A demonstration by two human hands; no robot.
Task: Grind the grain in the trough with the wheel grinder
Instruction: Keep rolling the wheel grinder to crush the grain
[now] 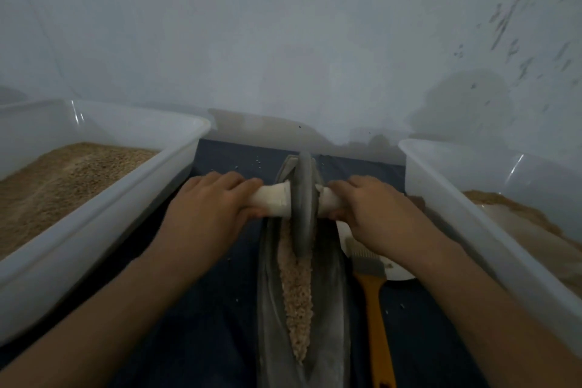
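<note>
both hands are on the axle of the wheel grinder [303, 201] — left hand [210, 202] with fingers curled over the pale wooden handle [273, 200] on its side, right hand [369, 203] wrapped round the stub on the other side. the wheel sits upright in the trough [271, 309], toward its far end, near the wall.

for a good stroke i'd keep downward load equal on both handles so the disc stays vertical and tracks the groove; a tilt would likely ride it up a wall and spit grain out. roll the full length, since the grain [297, 299] nearer the body looks coarse.

materials: wheel is a dull grey disc with a thin edge, metal or stone, can't tell. trough is the same grey, long, boat-shaped, tapering to points. the grain is a pale, lumpy line along the bottom of the v. it all rests on a dark blue cloth [217, 309]. translucent plastic tubs sit either side — left tub [104, 217] holds tan meal. a brush [374, 302] with an orange handle lies just beside the trough's right edge.
</note>
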